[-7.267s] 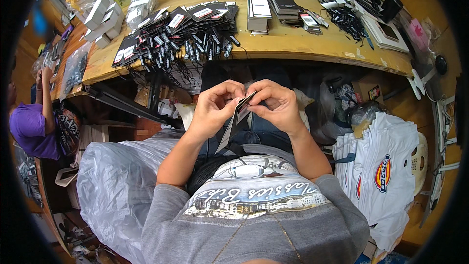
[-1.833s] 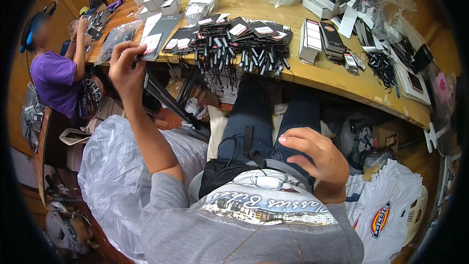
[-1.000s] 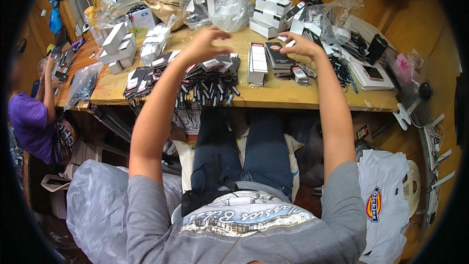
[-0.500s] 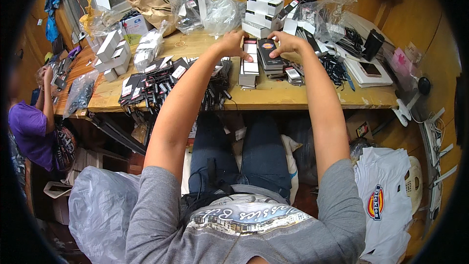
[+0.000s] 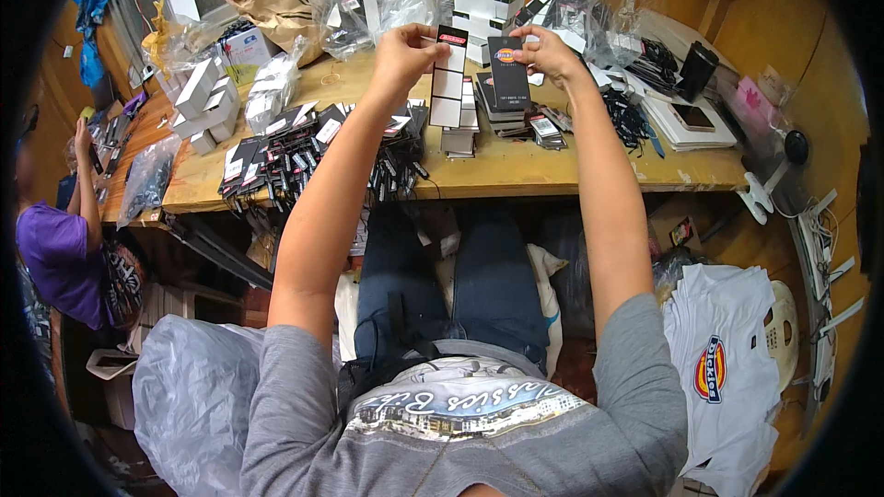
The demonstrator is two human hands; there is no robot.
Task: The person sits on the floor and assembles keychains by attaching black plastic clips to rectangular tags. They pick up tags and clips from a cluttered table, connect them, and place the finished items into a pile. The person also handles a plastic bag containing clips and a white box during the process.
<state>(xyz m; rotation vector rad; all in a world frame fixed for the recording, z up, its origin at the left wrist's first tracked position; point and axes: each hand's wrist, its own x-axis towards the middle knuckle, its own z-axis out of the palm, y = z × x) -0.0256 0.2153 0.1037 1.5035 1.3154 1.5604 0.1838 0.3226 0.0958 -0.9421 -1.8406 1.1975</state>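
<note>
Between its thumb and fingers, my left hand [image 5: 405, 57] grips a long white hang tag [image 5: 447, 83] with a black and red top. It hangs upright over a stack of similar white tags [image 5: 459, 140] on the table. My right hand [image 5: 550, 53] pinches the upper corner of a black hang tag [image 5: 511, 83] with a colored emblem. Behind and below it lies a pile of black tags [image 5: 500, 118]. Just right of that pile sits a small stack of white-labelled tags [image 5: 548, 133]. Both held tags are raised side by side, slightly apart.
A heap of black corded tags [image 5: 313, 156] covers the table's left front. White boxes stand at the back [image 5: 488, 5] and left [image 5: 207, 97]. Clear plastic bags [image 5: 405, 7] line the back. A phone [image 5: 692, 118] rests at right. Another person [image 5: 60, 248] sits far left.
Both hands have lifted a tag off the stacks. The white tag rose in my left hand as it shifted left; the black one rose in my right hand.
</note>
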